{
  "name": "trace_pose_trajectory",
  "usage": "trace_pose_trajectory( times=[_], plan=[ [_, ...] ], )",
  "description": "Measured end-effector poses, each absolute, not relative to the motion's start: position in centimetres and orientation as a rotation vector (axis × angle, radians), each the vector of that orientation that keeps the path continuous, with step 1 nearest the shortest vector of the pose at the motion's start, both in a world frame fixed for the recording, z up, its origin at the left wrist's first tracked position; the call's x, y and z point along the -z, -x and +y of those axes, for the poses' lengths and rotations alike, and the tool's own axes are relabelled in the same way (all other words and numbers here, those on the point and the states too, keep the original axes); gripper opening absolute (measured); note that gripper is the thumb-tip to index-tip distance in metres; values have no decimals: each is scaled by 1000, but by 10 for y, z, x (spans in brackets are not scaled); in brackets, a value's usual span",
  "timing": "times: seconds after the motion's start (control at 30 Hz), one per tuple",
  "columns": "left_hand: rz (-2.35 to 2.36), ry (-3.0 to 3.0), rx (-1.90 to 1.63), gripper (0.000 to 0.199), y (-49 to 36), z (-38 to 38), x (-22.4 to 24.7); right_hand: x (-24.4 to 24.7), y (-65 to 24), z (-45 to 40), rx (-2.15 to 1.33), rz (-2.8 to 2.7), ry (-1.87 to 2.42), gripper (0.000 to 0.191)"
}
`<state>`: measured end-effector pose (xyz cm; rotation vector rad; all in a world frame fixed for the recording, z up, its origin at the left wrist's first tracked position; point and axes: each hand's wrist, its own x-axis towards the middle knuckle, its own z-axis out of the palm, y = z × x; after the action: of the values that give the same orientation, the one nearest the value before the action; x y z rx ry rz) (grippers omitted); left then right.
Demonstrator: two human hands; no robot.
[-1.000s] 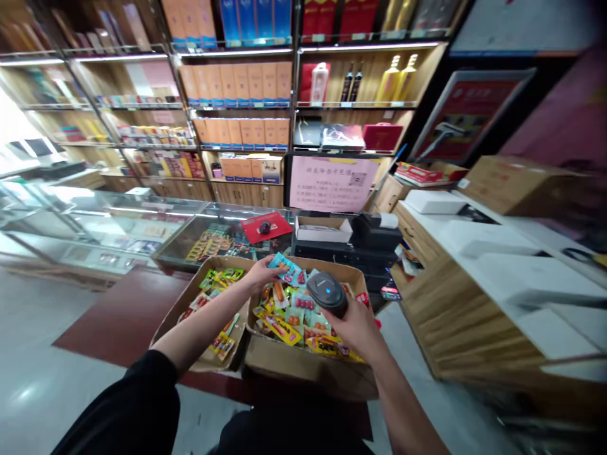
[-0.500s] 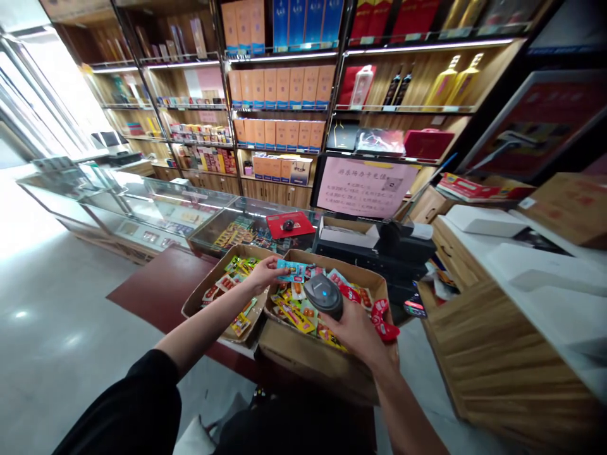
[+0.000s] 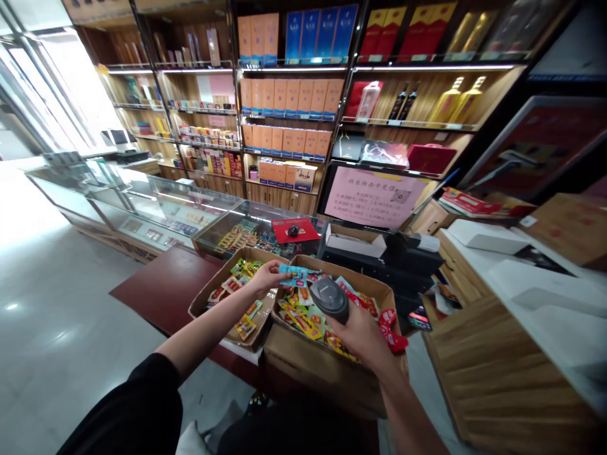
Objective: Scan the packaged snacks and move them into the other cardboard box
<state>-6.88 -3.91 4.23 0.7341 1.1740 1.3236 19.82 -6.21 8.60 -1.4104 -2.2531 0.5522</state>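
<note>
My left hand (image 3: 266, 279) pinches a small blue snack packet (image 3: 294, 275) by its left end, above the gap between two cardboard boxes. In my right hand (image 3: 363, 332) is a dark grey barcode scanner (image 3: 329, 298), its head pointing toward the packet. Beneath the scanner lies the right cardboard box (image 3: 327, 357), filled with mixed snack packets in yellow, red and green wrappers. Beside it, the left cardboard box (image 3: 202, 303) holds more such packets. Red packaging (image 3: 392, 332) lies at the right box's corner, near my right wrist.
A glass display counter (image 3: 208, 208) runs behind the boxes. On it a black mouse (image 3: 293, 231) rests on a red mat (image 3: 308, 229). A monitor with a pink notice (image 3: 374, 196) stands behind. A lit phone (image 3: 420, 318) is at right, near a wooden cabinet (image 3: 502, 366).
The whole view has shifted slightly, so the scene sits lower and a little to the right. The blue light on the scanner no longer shows. Both hands keep their holds.
</note>
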Motion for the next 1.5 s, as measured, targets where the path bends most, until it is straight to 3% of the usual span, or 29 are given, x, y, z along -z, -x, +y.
trace_pose_trajectory(
  times=[0.3,0.53,0.83,0.97,1.13,1.3,1.5],
  plan=[
    [1430,-706,-1556,50,181,-92,-43,-58,-182,-28,-551,-2304,1432,38],
    [1438,-705,-1555,48,194,-95,-38,-65,-180,-21,-503,-2308,1559,37],
    [1271,-977,-1245,52,114,-18,-30,-74,-220,-40,-411,-2065,1678,36],
    [1191,-1124,-1051,42,57,21,-26,-72,-250,-57,-362,-1861,1871,41],
    [1182,-1642,-792,28,-10,62,-14,-73,-275,-81,-368,-1696,1988,32],
    [1109,-2360,-521,40,-59,88,-2,-73,-286,-98,-426,-1593,1971,36],
    [1085,-2581,-180,42,-88,102,19,-76,-289,-113,-452,-1500,2013,29]
  ],
)
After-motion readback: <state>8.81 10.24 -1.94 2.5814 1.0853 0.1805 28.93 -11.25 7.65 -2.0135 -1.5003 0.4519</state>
